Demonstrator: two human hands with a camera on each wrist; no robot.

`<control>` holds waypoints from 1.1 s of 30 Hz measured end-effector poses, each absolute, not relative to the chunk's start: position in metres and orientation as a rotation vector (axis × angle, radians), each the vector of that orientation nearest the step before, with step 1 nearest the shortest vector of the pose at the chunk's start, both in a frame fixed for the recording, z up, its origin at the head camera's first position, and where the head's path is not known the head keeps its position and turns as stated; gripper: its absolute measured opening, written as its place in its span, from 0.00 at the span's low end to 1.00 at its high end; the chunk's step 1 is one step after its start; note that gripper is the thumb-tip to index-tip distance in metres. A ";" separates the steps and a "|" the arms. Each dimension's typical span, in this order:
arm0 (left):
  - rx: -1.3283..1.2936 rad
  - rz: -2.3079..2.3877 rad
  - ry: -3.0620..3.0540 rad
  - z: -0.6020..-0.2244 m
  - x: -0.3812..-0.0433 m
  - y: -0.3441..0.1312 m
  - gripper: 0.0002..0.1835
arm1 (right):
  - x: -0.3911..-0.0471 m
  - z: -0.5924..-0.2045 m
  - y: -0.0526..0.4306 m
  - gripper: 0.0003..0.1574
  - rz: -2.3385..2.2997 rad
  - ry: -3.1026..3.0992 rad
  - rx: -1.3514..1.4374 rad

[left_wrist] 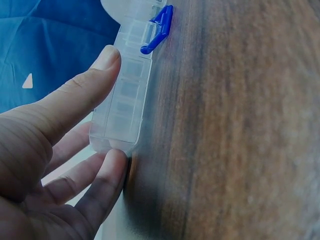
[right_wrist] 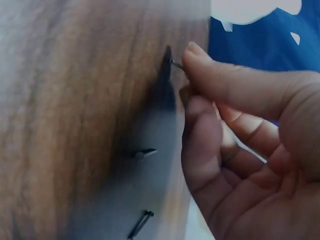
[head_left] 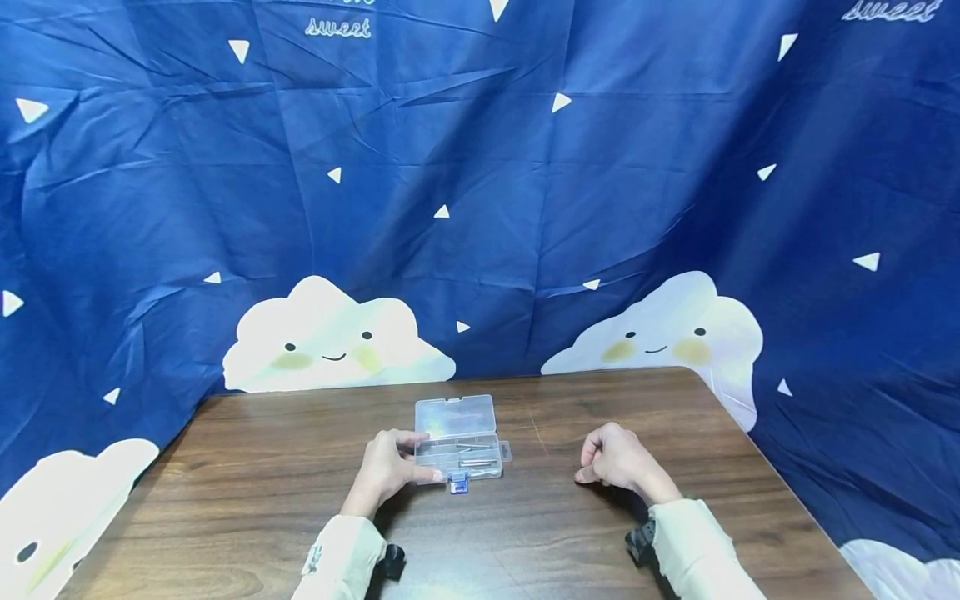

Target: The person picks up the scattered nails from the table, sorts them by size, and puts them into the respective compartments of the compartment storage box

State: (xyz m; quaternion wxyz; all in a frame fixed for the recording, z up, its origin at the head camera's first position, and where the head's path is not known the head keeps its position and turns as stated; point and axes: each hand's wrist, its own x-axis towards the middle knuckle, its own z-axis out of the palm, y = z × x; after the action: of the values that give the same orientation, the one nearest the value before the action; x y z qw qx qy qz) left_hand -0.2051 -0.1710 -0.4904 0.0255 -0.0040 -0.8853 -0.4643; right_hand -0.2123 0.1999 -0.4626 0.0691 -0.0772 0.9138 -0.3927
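A small clear plastic box (head_left: pixel 468 458) stands on the wooden table (head_left: pixel 262 467) with its lid (head_left: pixel 455 415) open toward the back and a blue latch (head_left: pixel 458 484) at the front. Thin metal pieces lie inside. My left hand (head_left: pixel 426 455) grips the box's left end, thumb on the near side and fingers on the far side. The left wrist view shows the box (left_wrist: pixel 125 100), the latch (left_wrist: pixel 157 30) and that thumb (left_wrist: pixel 100 65). To the right, apart from the box, my right hand (head_left: pixel 587 473) is curled on the table. In the right wrist view its thumb and forefinger pinch a small dark nail (right_wrist: pixel 175 63).
Two more small dark nails (right_wrist: pixel 142 154) (right_wrist: pixel 140 225) lie on the table beside the right hand. A blue cloth with white clouds (head_left: pixel 480 208) hangs behind and around the table. The table's right edge (head_left: pixel 780 475) runs near the right forearm.
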 end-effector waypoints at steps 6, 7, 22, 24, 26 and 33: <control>-0.017 -1.420 -2.730 -0.490 -0.205 -0.172 0.36 | -0.215 -0.463 0.204 0.05 -1.541 2.429 -0.259; -0.024 -1.415 -2.729 -0.490 -0.205 -0.172 0.36 | -0.215 -0.464 0.204 0.04 -1.571 2.402 -0.262; 0.002 -1.437 -2.730 -0.494 -0.206 -0.171 0.36 | -0.219 -0.467 0.171 0.03 -1.857 2.151 -0.280; -0.001 -1.431 -2.729 -0.493 -0.206 -0.171 0.36 | -0.219 -0.466 0.166 0.03 -1.881 2.141 -0.256; -0.003 -1.428 -2.733 -0.492 -0.205 -0.171 0.36 | -0.219 -0.465 0.160 0.04 -1.901 2.133 -0.237; 0.001 -1.431 -2.739 -0.492 -0.206 -0.170 0.36 | -0.223 -0.466 0.137 0.06 -1.955 2.105 -0.235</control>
State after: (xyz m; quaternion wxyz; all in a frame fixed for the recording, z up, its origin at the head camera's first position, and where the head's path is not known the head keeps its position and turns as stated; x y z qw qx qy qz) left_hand -0.2057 -0.1702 -0.4921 0.0258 0.0004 -0.8860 -0.4629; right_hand -0.2230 0.1369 -0.4663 0.1294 -0.0809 0.7242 -0.6725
